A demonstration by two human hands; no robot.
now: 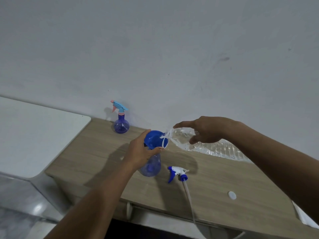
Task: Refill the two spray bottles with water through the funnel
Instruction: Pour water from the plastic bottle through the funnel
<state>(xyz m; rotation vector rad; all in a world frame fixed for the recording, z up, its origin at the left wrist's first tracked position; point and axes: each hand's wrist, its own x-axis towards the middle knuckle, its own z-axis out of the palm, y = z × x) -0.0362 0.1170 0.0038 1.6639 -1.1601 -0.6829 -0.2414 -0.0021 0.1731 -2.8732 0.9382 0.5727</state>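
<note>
A: What do I see in the middle of the head view?

B: I see the funnel [154, 139], blue, sitting in the neck of an open spray bottle [151, 167] that stands on the bench [215, 183]. The left hand [140, 152] has its grip clamped around the funnel's side, thumb at the front rim, fingers behind.

A: And the right hand?

B: The right hand [207, 130] has its grip clamped on a clear water bottle [203, 144]. The bottle lies almost flat, tilted, with its mouth at the funnel's rim at 3 o'clock from the funnel. The index finger points straight over the bottle's neck. Water is visible inside; whether it flows into the funnel, I cannot tell surely.

A: Where is the second bottle?

B: The other spray bottle [121, 124] stands upright at 11 o'clock from the funnel, well apart, near the wall [155, 49]. Its sprayer head, light blue and pink, is screwed on.

A: Anything else on the bench?

B: A white and blue sprayer head [178, 173] lies on its side at 5 o'clock from the open bottle, near it, with its tube running toward the bench's front edge. A small white cap [232, 195] lies further at 4 o'clock, alone. A white surface [34, 126] is at 9 o'clock, beside the bench.
</note>
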